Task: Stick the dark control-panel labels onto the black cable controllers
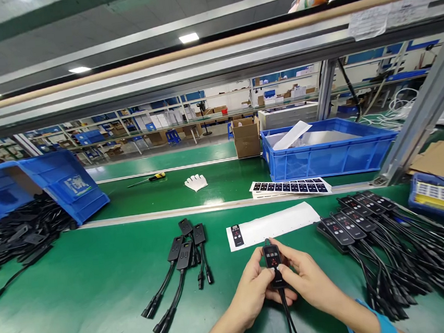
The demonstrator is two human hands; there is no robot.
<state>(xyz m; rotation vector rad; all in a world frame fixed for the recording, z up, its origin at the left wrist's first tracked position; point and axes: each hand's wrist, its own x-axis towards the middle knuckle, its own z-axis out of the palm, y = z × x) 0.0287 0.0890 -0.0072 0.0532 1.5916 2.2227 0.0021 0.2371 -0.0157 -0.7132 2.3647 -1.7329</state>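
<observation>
Between both hands I hold a small black controller box point(274, 258) with a dark printed label on its face and two black cables hanging below. My left hand point(252, 284) grips its left side, thumb pressed on the label. My right hand point(305, 273) grips the right side, its thumb on the label too. Just beyond lies a white backing sheet point(274, 224) with one black label point(236, 235) at its left end. Several plain-faced controllers point(184, 255) with cables lie to the left. To the right, labelled controllers point(349, 227) lie in overlapping rows, cables toward me.
A tipped blue bin point(64, 181) spills black controllers point(31, 224) at the left. Label sheets point(290, 187) lie before a blue crate point(327, 156). Behind the metal strip are a screwdriver point(150, 179) and a white glove-shaped piece point(196, 182). A metal post point(419, 95) rises at the right.
</observation>
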